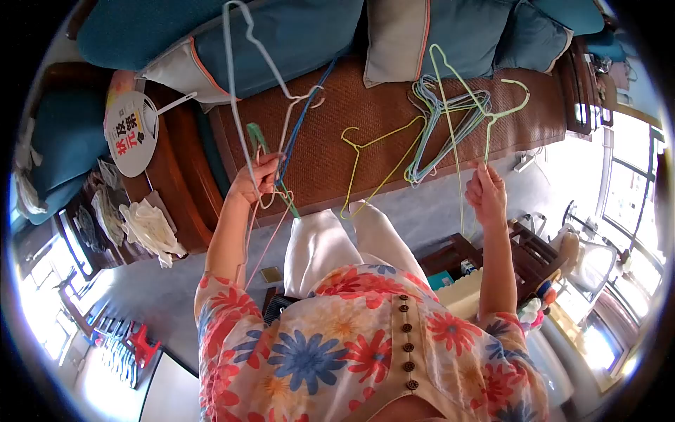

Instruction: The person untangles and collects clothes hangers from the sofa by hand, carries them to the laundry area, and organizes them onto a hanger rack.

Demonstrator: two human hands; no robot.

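Note:
My left hand [259, 177] is closed around a bunch of clothes hangers [289, 126], with white, blue, green and pink ones fanning out from it. In my right hand [486, 193] is a single light green hanger [490, 133], pinched by its lower part with the hook pointing away from me. Between the hands, a yellow hanger [357, 145] rests on the brown woven seat and reaches down to my knees. Just beyond it lies a pile of several blue, green and purple hangers [439, 133], partly behind the green one.
Teal and beige cushions [281, 49] line the back of the brown sofa seat [320, 112]. A round white fan with printed characters [131, 133] stands at the left arm, near white cloths [151, 226]. Red and other stools [144, 344] are at lower left. Dark wooden furniture [524, 257] stands right.

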